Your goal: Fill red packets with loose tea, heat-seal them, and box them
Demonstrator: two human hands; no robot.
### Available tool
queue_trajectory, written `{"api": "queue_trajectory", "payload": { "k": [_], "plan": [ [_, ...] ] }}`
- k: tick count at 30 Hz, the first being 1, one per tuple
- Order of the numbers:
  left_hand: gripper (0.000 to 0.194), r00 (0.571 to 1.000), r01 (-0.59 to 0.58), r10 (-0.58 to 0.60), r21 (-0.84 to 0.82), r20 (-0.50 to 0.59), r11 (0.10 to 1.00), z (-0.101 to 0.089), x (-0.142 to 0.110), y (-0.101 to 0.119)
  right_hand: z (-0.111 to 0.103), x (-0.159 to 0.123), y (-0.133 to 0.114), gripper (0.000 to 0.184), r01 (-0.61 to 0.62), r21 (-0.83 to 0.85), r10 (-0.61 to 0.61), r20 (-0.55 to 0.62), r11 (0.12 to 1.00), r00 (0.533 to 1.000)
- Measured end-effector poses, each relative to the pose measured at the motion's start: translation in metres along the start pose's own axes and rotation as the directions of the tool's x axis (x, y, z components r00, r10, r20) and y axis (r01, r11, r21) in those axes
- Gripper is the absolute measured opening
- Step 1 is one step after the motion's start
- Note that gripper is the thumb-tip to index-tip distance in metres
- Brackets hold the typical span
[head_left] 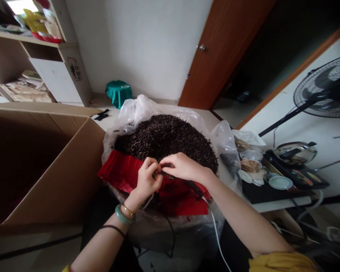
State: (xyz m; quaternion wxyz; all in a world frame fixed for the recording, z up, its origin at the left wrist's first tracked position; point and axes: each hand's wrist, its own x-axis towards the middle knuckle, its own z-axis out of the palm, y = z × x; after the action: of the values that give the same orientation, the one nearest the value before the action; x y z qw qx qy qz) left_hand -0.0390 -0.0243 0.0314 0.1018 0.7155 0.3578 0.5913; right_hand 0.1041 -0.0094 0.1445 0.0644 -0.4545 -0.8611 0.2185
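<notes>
My left hand (149, 176) and my right hand (184, 166) meet fingertip to fingertip at the near side of a heap of dark, twisted dried leaves (170, 136) that look like tea. Both are closed in a pinch; what lies between the fingers is small and mostly hidden. Below and left of them, a row of red packets (121, 166) stands packed together. More red packets (184, 202) lie flat beneath my right wrist. A dark handheld tool (195, 189) with a white cord (215, 230) rests on these, partly covered by my right arm.
A clear plastic bag (138, 109) lines the heap's edge. An open cardboard box (59, 177) stands on the left. On the right, a side table (283, 204) bears jars, lids and a glass kettle (296, 153). A standing fan (325, 87) and a brown door (212, 49) are behind.
</notes>
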Motion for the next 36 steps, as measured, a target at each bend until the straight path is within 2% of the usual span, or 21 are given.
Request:
{"api": "queue_trajectory", "payload": {
  "k": [2, 4, 7, 9, 13, 17, 19, 21, 26, 28, 32, 36],
  "plan": [
    [0.016, 1.0, 0.019, -0.019, 0.021, 0.002, 1.0, -0.001, 0.0, 0.0, -0.001, -0.003, 0.002, 0.023, -0.024, 0.054, 0.026, -0.046, 0.998, 0.999],
    [0.016, 1.0, 0.023, -0.023, 0.036, -0.002, 0.999, -0.001, 0.0, 0.001, -0.001, -0.007, 0.004, 0.021, -0.013, 0.071, 0.016, -0.039, 0.997, 0.999],
    [0.016, 1.0, 0.006, -0.006, 0.041, -0.005, 0.999, -0.001, 0.0, 0.002, 0.0, -0.012, 0.006, 0.022, 0.057, 0.002, -0.057, 0.115, 0.998, 0.992],
    [0.016, 1.0, 0.001, -0.001, 0.033, 0.0, 0.999, -0.001, -0.001, 0.003, 0.004, -0.012, 0.007, 0.03, 0.074, -0.094, -0.052, 0.215, 0.993, 0.975],
    [0.017, 1.0, -0.009, 0.009, 0.016, 0.018, 1.0, -0.001, 0.0, 0.004, 0.011, -0.01, 0.008, 0.041, 0.08, -0.177, -0.031, 0.268, 0.981, 0.963],
    [0.017, 1.0, 0.018, -0.018, 0.003, 0.015, 1.0, -0.001, 0.001, 0.004, 0.009, -0.014, 0.011, 0.032, 0.098, -0.084, -0.084, 0.153, 0.992, 0.985],
    [0.017, 1.0, 0.019, -0.019, -0.004, 0.014, 1.0, -0.001, 0.002, 0.004, 0.006, -0.018, 0.012, 0.033, 0.101, -0.007, -0.1, 0.075, 0.995, 0.992],
    [0.017, 0.999, 0.021, -0.021, -0.007, 0.025, 1.0, -0.001, 0.002, 0.004, 0.005, -0.022, 0.012, 0.032, 0.093, 0.045, -0.095, 0.047, 0.995, 0.994],
    [0.017, 0.998, 0.032, -0.032, -0.002, 0.053, 0.999, 0.0, 0.0, 0.005, 0.012, -0.023, 0.013, 0.022, 0.092, -0.08, -0.075, 0.196, 0.993, 0.978],
    [0.018, 0.997, 0.03, -0.029, -0.01, 0.069, 1.0, 0.0, 0.0, 0.005, 0.016, -0.021, 0.012, 0.02, 0.077, -0.111, -0.054, 0.195, 0.991, 0.979],
    [0.018, 0.996, 0.039, -0.037, -0.029, 0.078, 0.999, 0.0, 0.001, 0.005, 0.019, -0.02, 0.011, 0.014, 0.049, -0.039, -0.045, 0.097, 0.998, 0.994],
    [0.016, 0.996, 0.033, -0.031, -0.028, 0.079, 0.999, 0.0, 0.001, 0.004, 0.018, -0.022, 0.011, 0.007, -0.011, 0.131, 0.023, -0.089, 0.991, 0.996]
  ]
}}
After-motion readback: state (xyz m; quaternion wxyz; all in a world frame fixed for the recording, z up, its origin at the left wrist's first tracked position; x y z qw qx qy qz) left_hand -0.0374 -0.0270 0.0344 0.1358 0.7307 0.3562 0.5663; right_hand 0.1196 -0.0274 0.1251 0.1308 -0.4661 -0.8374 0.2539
